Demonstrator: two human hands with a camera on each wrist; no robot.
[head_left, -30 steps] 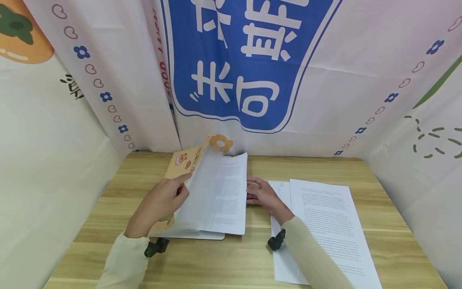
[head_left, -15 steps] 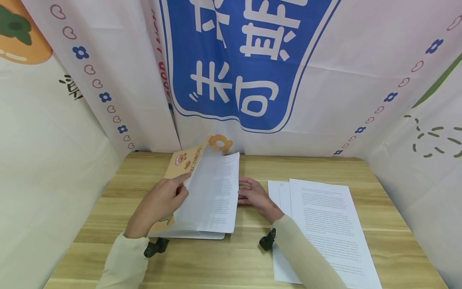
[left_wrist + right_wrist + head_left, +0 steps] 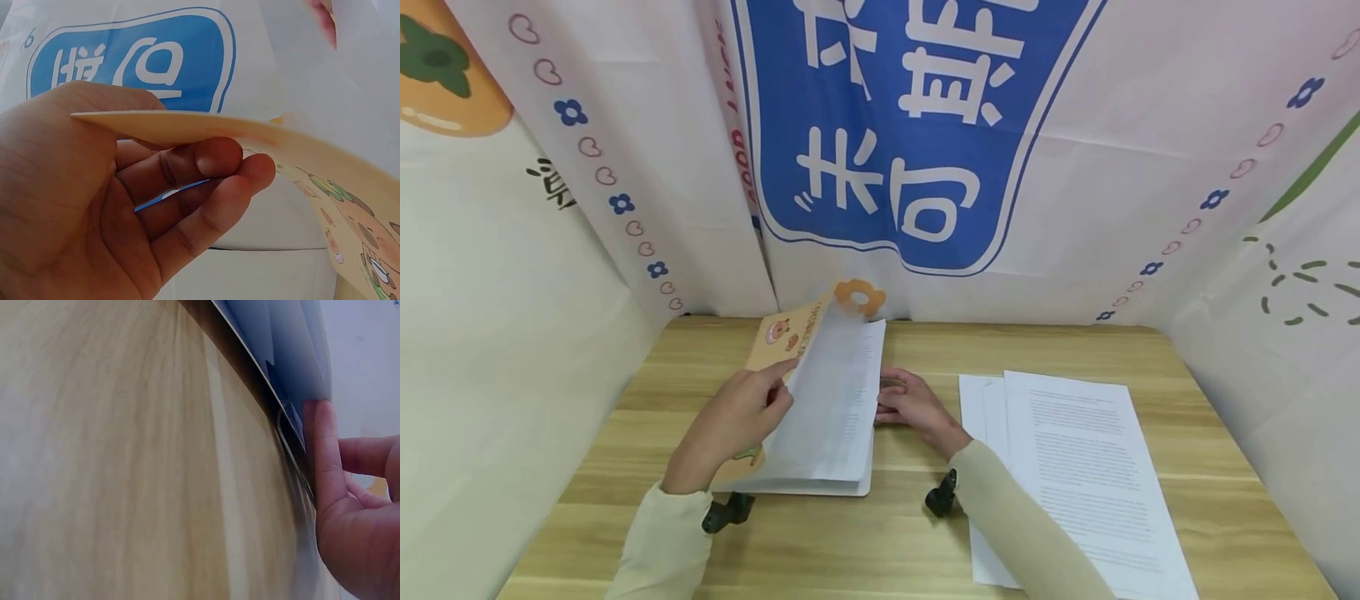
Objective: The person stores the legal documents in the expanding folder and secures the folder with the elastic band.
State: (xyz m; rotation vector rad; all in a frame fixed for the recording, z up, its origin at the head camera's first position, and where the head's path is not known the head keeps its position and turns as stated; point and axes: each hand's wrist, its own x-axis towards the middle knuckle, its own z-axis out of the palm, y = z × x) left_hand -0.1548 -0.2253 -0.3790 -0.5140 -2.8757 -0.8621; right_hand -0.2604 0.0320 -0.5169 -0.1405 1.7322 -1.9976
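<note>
A yellow folder [image 3: 778,333] with cartoon animals lies partly opened on the table, its cover tilted up. My left hand [image 3: 741,417] holds that raised cover at its left side; in the left wrist view the cover [image 3: 206,128] passes between parts of the hand, with curled fingers beneath it. Inside, a translucent sleeve [image 3: 820,417] lies over printed sheets of paper [image 3: 871,375], whose right edge sticks out a little. My right hand [image 3: 913,404] grips the sheets at this edge; in the right wrist view its fingertips [image 3: 324,415] meet the bent paper. The thumb's hold is partly hidden.
A stack of printed pages [image 3: 1082,467] lies at the right, partly under the right sleeve [image 3: 1030,525]. The wooden table [image 3: 820,550] is bounded by a white cloth backdrop [image 3: 1120,208] at the back and sides. Black wrist cameras [image 3: 942,494] sit on both wrists.
My right hand has moved left, and the sheets have slid left with it, further under the translucent sleeve. The left hand and the folder cover have stayed put.
</note>
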